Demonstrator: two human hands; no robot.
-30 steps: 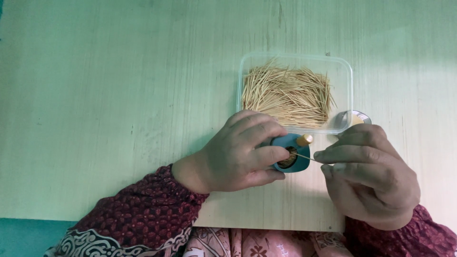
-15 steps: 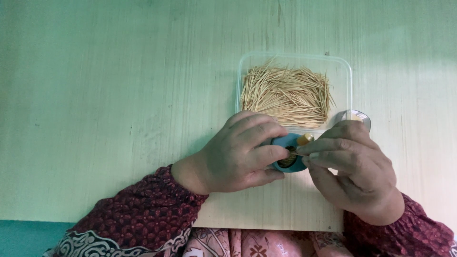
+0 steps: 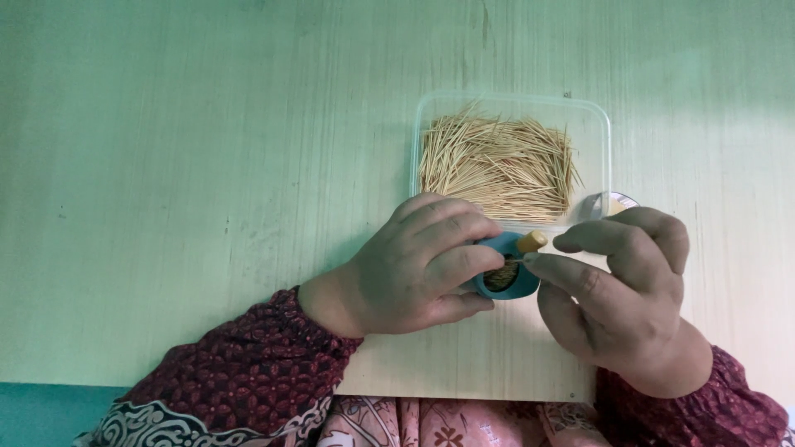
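Observation:
My left hand (image 3: 418, 265) grips a small blue round holder (image 3: 507, 269) with an orange tip, its mouth full of toothpicks. Fingertips of my right hand (image 3: 621, 290) pinch a thin toothpick (image 3: 515, 260) at the holder's mouth. Just beyond both hands stands a clear plastic box (image 3: 593, 116) holding a heap of loose toothpicks (image 3: 497, 165).
A small clear round lid (image 3: 611, 202) lies by the box's near right corner, partly behind my right hand. All of it rests on a pale wooden table (image 3: 207, 190), whose near edge runs just under my patterned sleeves.
My right hand drew in from the right and its fingertips now meet the holder's mouth. The left hand and holder stayed put.

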